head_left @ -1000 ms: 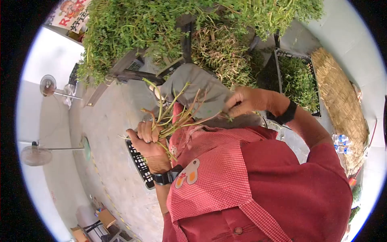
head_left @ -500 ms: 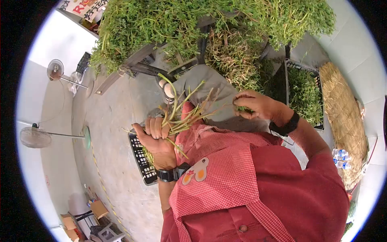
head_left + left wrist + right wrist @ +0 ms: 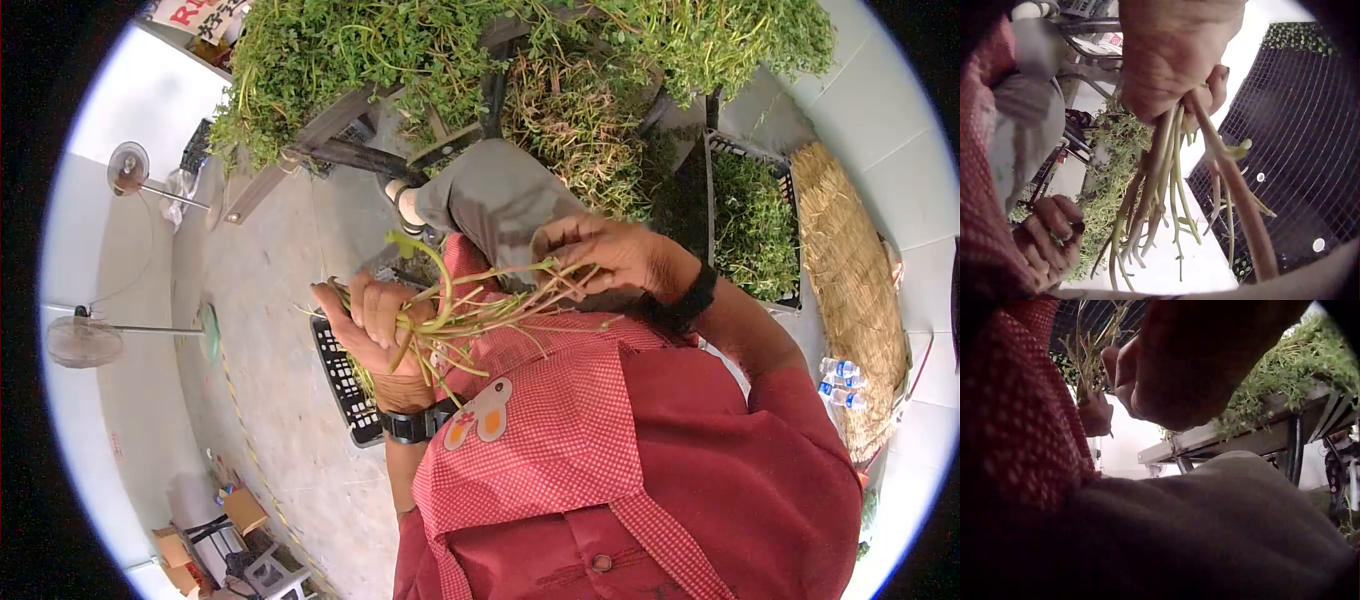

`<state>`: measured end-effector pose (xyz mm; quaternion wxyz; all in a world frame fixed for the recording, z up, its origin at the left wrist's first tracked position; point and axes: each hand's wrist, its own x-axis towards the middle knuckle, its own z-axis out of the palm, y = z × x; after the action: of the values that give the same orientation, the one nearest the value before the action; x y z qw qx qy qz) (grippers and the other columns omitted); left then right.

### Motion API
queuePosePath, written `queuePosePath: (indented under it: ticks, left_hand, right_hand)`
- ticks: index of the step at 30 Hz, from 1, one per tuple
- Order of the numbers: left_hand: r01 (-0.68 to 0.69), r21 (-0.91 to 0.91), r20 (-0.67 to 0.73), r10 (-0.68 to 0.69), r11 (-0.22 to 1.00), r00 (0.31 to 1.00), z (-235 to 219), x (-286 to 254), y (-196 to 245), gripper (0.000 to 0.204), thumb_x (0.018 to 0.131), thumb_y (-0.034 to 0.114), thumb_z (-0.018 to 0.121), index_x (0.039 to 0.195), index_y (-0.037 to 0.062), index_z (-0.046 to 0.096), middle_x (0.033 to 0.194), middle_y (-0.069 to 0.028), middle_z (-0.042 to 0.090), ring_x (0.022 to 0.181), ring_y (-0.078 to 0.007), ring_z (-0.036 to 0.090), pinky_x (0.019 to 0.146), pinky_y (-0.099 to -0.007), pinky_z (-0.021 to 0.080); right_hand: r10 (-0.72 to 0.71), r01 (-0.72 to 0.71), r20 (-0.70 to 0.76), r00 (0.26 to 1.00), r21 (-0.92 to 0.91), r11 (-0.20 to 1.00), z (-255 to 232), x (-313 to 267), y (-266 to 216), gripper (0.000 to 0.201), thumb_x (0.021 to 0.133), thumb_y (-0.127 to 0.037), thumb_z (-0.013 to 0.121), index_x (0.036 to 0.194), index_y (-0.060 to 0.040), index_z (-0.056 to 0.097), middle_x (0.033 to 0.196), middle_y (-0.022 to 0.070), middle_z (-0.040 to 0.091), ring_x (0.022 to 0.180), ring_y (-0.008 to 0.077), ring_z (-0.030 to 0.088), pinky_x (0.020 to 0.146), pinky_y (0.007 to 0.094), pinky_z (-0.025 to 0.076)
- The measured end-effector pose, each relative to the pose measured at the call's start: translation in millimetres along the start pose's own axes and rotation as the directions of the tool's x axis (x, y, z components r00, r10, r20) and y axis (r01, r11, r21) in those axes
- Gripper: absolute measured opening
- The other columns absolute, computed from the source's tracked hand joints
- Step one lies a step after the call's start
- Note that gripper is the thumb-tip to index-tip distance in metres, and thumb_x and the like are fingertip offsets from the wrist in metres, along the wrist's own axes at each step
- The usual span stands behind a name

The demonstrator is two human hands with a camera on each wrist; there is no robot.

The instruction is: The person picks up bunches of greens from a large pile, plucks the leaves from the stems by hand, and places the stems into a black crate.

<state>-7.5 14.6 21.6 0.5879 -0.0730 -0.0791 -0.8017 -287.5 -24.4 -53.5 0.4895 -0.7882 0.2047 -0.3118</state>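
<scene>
My left hand (image 3: 368,325) grips a bundle of leafy-plant stems (image 3: 455,310), mostly bare, some green and some reddish. In the left wrist view the stems (image 3: 1166,169) fan out from the fist, one thick reddish stem (image 3: 1238,194) standing apart. My right hand (image 3: 620,258) is at the far ends of the stems, overlapping them in the head view. Its fingers are curled in the left wrist view, with a small green leaf bit (image 3: 1055,238) showing between them. Much of the right palm is hidden.
Leafy greens (image 3: 370,70) cover the table ahead, with a wilted heap (image 3: 575,130) below it. A crate (image 3: 712,190) of greens stands right, beside a straw mat (image 3: 840,290) and water bottles (image 3: 843,385). Another black crate (image 3: 340,395) lies under my left hand. Stand fans (image 3: 85,342) are left.
My right hand moved outward from the stems with green bits in its fingers, then came back to their ends. The bundle has tipped over toward the right hand; the left hand keeps its grip.
</scene>
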Motion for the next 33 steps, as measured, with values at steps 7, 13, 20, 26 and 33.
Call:
queuePosePath:
  ticks: [7, 13, 20, 26, 33]
  left_hand:
    - [-0.023, 0.036, -0.018, 0.024, 0.999, 1.000, -10.3, -0.5, 1.3, 0.056, 0.089, 0.059, 0.036, 0.059, 0.0115, 0.035, 0.047, 0.0002, 0.030, 0.041, -0.0106, 0.029, 0.038, -0.0258, 0.022]
    - [0.010, 0.114, -0.006, -0.009, 0.993, 1.000, -13.8, -1.6, 1.1, 0.058, 0.089, 0.061, 0.033, 0.060, 0.0107, 0.035, 0.048, 0.0003, 0.031, 0.044, -0.0111, 0.031, 0.041, -0.0269, 0.023]
    - [0.084, 0.094, 0.073, -0.091, 0.992, 0.993, -14.2, -3.5, 0.4, 0.062, 0.087, 0.065, 0.030, 0.060, 0.0096, 0.037, 0.048, 0.0003, 0.032, 0.042, -0.0106, 0.031, 0.039, -0.0266, 0.023]
    - [0.084, 0.104, 0.019, -0.086, 0.991, 0.996, -11.5, -3.0, -2.5, 0.063, 0.087, 0.066, 0.029, 0.060, 0.0087, 0.038, 0.048, -0.0002, 0.031, 0.043, -0.0117, 0.030, 0.040, -0.0275, 0.024]
    - [0.083, 0.086, 0.065, -0.089, 0.993, 0.994, -13.5, -3.3, -1.0, 0.062, 0.088, 0.064, 0.029, 0.061, 0.0086, 0.038, 0.048, -0.0005, 0.030, 0.044, -0.0121, 0.030, 0.041, -0.0277, 0.025]
  right_hand:
    - [0.235, -0.462, 0.399, 0.886, 0.794, 0.394, 10.5, 13.4, -45.4, 0.019, 0.083, -0.011, 0.061, 0.098, -0.0008, 0.057, 0.069, -0.0001, 0.056, 0.050, 0.0029, 0.045, 0.039, 0.0163, 0.027]
    - [0.309, -0.392, 0.263, 0.914, 0.771, 0.502, 22.5, 13.7, -30.2, 0.023, 0.084, -0.008, 0.060, 0.105, 0.0002, 0.057, 0.062, -0.0034, 0.050, 0.045, 0.0010, 0.038, 0.036, 0.0162, 0.022]
    - [0.327, -0.266, -0.064, 0.943, 0.448, 0.854, -4.6, 14.0, -26.7, 0.025, 0.087, -0.007, 0.056, 0.111, -0.0019, 0.055, 0.064, -0.0040, 0.046, 0.047, 0.0007, 0.036, 0.038, 0.0173, 0.023]
    - [0.386, -0.443, 0.230, 0.893, 0.311, 0.841, -11.1, 40.1, -66.5, 0.029, 0.084, -0.013, 0.063, 0.108, 0.0028, 0.057, 0.089, 0.0050, 0.063, 0.078, 0.0086, 0.058, 0.066, 0.0204, 0.046]
    - [0.237, -0.250, 0.221, 0.946, 0.033, 0.968, -8.3, 31.8, -47.6, 0.031, 0.091, -0.028, 0.053, 0.110, -0.0044, 0.061, 0.094, 0.0079, 0.064, 0.084, 0.0115, 0.058, 0.070, 0.0244, 0.047]
